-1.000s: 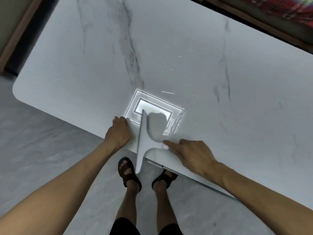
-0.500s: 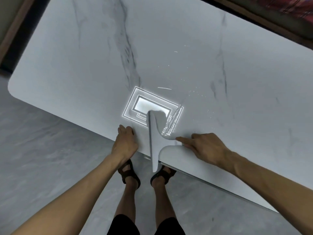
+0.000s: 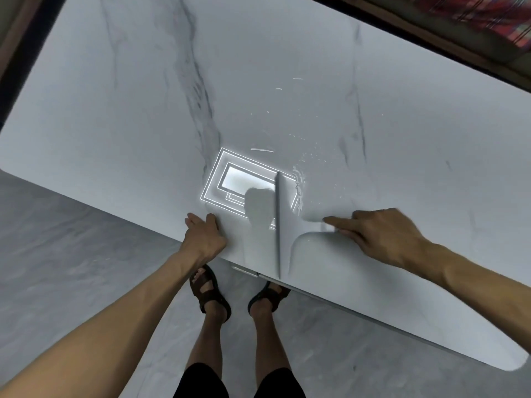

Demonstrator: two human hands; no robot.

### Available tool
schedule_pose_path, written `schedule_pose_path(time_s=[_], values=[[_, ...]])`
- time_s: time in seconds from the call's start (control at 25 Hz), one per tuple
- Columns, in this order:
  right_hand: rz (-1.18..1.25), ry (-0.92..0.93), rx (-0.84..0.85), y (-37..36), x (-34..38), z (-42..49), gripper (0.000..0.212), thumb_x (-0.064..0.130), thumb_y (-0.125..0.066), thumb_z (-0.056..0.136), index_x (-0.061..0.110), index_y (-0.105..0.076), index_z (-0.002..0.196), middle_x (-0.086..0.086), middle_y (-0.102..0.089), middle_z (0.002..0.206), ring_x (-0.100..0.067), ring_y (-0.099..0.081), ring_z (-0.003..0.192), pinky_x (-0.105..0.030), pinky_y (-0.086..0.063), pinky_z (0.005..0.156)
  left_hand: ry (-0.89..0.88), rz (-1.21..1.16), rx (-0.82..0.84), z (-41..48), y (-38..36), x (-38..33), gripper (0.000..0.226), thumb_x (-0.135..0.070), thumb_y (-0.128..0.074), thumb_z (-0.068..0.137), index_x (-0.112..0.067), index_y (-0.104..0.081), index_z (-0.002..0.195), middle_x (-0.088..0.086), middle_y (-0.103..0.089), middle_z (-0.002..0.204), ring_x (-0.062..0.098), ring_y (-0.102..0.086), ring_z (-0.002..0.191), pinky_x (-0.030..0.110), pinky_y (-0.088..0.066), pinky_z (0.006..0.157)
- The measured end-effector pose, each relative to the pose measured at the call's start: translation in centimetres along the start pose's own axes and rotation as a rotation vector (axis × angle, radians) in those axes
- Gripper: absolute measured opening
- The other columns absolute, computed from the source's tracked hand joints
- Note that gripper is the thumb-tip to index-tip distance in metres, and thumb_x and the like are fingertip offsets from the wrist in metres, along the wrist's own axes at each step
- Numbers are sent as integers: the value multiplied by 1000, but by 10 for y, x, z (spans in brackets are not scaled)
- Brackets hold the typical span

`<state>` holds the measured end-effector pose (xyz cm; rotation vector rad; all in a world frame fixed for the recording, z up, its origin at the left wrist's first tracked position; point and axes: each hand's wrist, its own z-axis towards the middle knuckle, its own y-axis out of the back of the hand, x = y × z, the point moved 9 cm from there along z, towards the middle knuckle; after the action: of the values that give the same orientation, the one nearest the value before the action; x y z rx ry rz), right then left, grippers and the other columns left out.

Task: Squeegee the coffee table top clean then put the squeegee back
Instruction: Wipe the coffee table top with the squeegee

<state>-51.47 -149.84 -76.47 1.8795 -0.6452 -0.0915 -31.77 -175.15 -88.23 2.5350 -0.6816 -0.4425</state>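
A white squeegee lies with its long blade on the white marble coffee table top, near the front edge. My right hand grips its handle at the right, forefinger stretched along it. My left hand rests flat on the table's front edge, left of the blade, fingers relaxed. Water droplets and streaks glint beyond the blade, beside a bright reflection of a ceiling light.
My sandalled feet stand on grey floor tiles just under the front edge. A dark wooden frame with patterned red cloth borders the table's far right side. The table's rounded corner is at the lower right.
The squeegee has slid to the right along the front edge, its blade turning more upright in view. My right hand moved right with it; my left hand stayed on the edge.
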Motion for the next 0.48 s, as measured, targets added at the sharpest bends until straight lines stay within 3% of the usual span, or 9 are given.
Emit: schedule_pose_path(time_s=[0.12,0.2,0.32,0.48], values=[[-4,224,-27,-30,70,28,36,43,-41,95,46,-53,129,4,-61,71,-24,-63,58,-26,-34,44,-7,-4,-4,2,-1,4,39,-2,-40,85,-1,-36,124,35,4,156,48,-4,147,44,-34,104],[-14,303,-10,-52,110,45,41,31,-59,92,43,-53,131,0,-59,69,-25,-60,55,-26,-28,44,-10,-2,-28,3,-1,6,37,-6,-38,89,-1,-37,125,35,1,156,46,-5,147,46,-32,107],[-21,307,66,-67,121,55,45,30,-55,96,43,-46,138,-3,-61,79,-27,-61,63,-28,-30,50,-1,1,-36,3,-1,11,35,-6,-38,89,-1,-39,123,33,-5,157,46,-11,146,48,-32,107],[-20,242,-40,-45,65,38,35,40,-45,95,43,-56,128,2,-61,68,-24,-62,55,-25,-32,44,7,22,-8,-1,-1,11,34,1,-39,82,2,-40,117,35,-9,155,48,-20,142,48,-36,103]])
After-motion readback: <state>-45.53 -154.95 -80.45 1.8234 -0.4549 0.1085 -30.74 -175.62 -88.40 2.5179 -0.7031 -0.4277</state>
